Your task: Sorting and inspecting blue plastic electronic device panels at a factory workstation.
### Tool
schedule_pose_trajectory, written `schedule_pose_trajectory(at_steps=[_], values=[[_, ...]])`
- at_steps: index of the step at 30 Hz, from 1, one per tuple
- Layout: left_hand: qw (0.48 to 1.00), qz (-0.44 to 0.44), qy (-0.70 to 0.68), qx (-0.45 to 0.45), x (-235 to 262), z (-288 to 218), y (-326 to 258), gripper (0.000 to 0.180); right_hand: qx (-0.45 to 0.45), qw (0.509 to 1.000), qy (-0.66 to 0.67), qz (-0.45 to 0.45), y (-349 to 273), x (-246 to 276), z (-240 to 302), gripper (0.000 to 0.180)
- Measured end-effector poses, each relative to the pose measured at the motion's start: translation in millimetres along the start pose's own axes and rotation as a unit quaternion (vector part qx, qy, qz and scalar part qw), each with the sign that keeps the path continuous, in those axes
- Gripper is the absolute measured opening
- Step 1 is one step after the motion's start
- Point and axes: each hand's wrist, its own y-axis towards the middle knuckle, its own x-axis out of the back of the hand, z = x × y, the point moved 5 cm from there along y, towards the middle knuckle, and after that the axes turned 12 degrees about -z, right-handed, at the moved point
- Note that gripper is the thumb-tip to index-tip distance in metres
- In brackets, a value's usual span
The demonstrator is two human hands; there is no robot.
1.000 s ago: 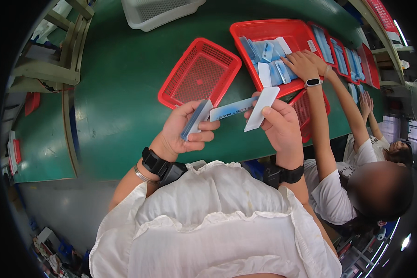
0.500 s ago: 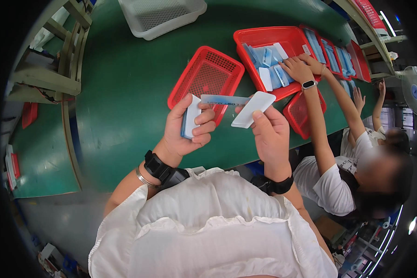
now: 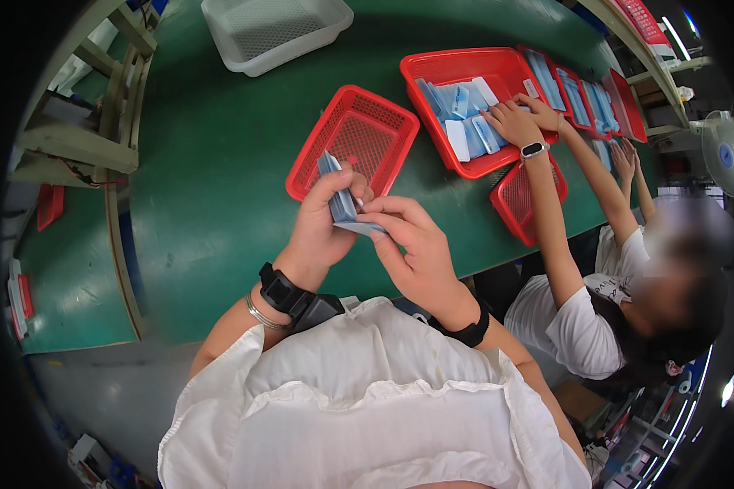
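Gripping a small stack of blue-grey packets (image 3: 338, 196), the left hand (image 3: 322, 228) holds it upright just in front of the empty red basket (image 3: 353, 138). Beside it, the right hand (image 3: 412, 244) pinches the stack's lower edge with curled fingers.

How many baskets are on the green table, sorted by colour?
Red baskets: 3, the empty one by the hands, the one holding blue packets, and a small one at the table edge.
White baskets: 1.
Total: 4.
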Motion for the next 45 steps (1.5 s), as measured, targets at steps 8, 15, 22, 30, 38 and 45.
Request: schedule_pose_trajectory(at_steps=[8, 15, 22, 30, 38, 45], values=[[0.997, -0.01, -0.021, 0.072, -8, 3, -15, 0.026, -0.361, 0.838, 0.409, -0.008, -12, 8, -38, 0.032], [0.993, -0.016, 0.101, 0.067, 0, 19, -18, 0.034, -0.435, 0.818, 0.373, -0.052, -15, 4, -68, 0.026], [0.986, 0.021, 0.165, 0.018, -33, 19, -15, 0.04, -0.325, 0.902, 0.273, -0.08, 3, 13, -72, 0.019], [0.99, -0.078, 0.111, 0.047, 3, 28, -11, 0.042, -0.193, 0.978, 0.03, -0.074, -2, 19, -75, 0.036], [0.974, -0.049, 0.219, 0.028, -18, 31, -7, 0.029, 0.066, 0.992, -0.092, 0.062, 14, 6, -32, 0.103], [0.973, -0.024, 0.225, 0.049, -25, 29, 1, 0.029, 0.089, 0.993, -0.067, 0.033, 19, 10, -43, 0.084]])
